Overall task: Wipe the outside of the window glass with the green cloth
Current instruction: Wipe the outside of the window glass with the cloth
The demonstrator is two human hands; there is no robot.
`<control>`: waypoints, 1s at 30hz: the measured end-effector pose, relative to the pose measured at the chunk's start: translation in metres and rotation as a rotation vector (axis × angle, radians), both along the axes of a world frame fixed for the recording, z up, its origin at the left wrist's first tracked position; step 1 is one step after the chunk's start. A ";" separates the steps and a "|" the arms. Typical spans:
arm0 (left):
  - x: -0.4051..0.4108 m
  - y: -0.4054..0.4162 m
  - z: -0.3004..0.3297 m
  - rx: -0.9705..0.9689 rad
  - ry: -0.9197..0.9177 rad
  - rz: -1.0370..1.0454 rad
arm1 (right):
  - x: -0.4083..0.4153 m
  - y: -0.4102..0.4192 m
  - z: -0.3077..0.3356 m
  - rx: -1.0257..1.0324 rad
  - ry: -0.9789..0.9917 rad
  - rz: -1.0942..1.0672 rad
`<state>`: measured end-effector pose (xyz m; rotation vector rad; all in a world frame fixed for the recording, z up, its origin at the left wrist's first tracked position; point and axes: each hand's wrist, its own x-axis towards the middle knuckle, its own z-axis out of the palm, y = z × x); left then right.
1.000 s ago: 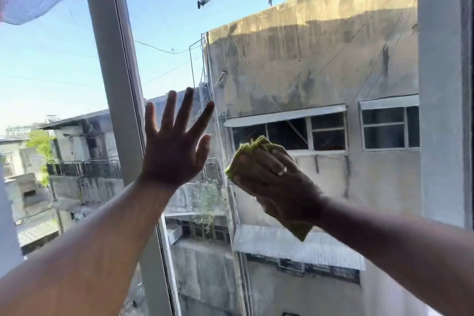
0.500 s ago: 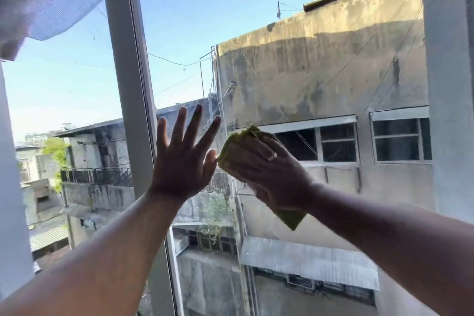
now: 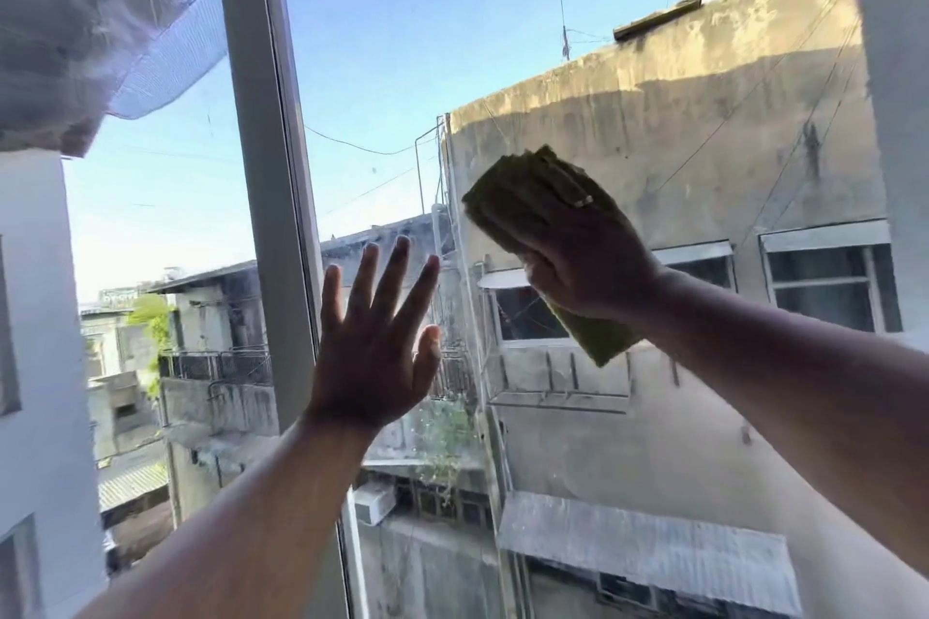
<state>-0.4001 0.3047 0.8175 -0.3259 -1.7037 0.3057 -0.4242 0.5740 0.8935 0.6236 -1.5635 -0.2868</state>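
The window glass (image 3: pixel 402 65) fills the middle of the view, with sky and old concrete buildings behind it. My right hand (image 3: pixel 578 256) presses a folded green cloth (image 3: pixel 507 186) flat against the pane, right of centre. The cloth's lower corner (image 3: pixel 603 342) hangs out below my wrist. My left hand (image 3: pixel 377 342) lies flat on the glass with fingers spread, lower and to the left of the cloth, holding nothing.
A grey window frame post (image 3: pixel 261 141) runs top to bottom just left of my left hand. White netting (image 3: pixel 100 15) hangs at the upper left. A pale wall or frame (image 3: pixel 900 116) borders the right side.
My right hand has slid the cloth up and to the right on the glass. My left hand stayed spread on the pane. The bird in the sky is gone from view.
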 end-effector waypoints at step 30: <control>-0.017 0.116 0.073 -0.155 0.016 -0.003 | -0.001 0.153 -0.142 -0.398 -0.161 -0.071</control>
